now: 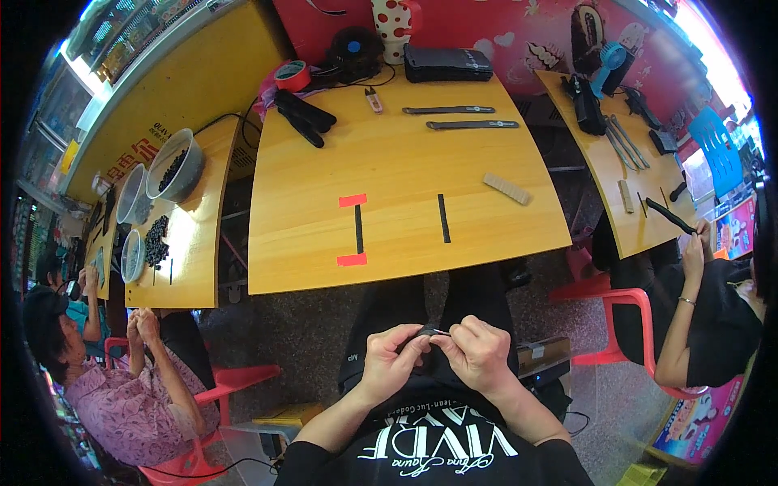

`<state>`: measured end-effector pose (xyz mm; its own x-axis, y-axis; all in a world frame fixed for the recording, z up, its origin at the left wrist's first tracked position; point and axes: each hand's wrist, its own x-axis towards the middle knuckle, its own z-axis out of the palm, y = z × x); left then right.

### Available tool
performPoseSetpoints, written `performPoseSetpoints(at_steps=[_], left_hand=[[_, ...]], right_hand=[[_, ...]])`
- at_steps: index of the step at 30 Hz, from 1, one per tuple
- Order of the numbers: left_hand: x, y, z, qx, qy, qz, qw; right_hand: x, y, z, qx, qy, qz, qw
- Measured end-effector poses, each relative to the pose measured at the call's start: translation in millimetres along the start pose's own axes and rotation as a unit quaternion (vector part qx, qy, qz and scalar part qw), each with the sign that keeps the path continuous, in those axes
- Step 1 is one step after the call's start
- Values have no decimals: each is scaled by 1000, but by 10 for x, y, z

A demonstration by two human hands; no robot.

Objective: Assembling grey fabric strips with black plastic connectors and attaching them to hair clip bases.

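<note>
Above my lap, off the near edge of the table, my left hand is closed in a pinch on a small dark piece. Close beside it my right hand is closed too, fingertips pressed round a thin, pale, pin-like item that reaches the dark piece. The fingers mostly cover both things, so their exact kind cannot be made out. Nearest on the wooden table lie a black strip with red tape at its ends, and a second black strip to its right.
A ridged beige block, two grey straps, small snips, a black folded item and a red tape roll lie on the table. People sit at side tables left and right; bowls of black pieces stand left.
</note>
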<state>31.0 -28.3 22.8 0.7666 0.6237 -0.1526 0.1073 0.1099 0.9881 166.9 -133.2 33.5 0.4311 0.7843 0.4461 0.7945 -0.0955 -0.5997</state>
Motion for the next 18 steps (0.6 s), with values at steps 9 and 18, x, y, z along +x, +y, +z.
performPoseSetpoints(at_steps=[9, 18], left_hand=[[55, 34, 4, 202, 33, 176, 963], [17, -95, -106, -348, -125, -153, 917]], right_hand=[[81, 20, -32, -39, -38, -55, 997], [67, 62, -63, 47, -46, -37, 997]])
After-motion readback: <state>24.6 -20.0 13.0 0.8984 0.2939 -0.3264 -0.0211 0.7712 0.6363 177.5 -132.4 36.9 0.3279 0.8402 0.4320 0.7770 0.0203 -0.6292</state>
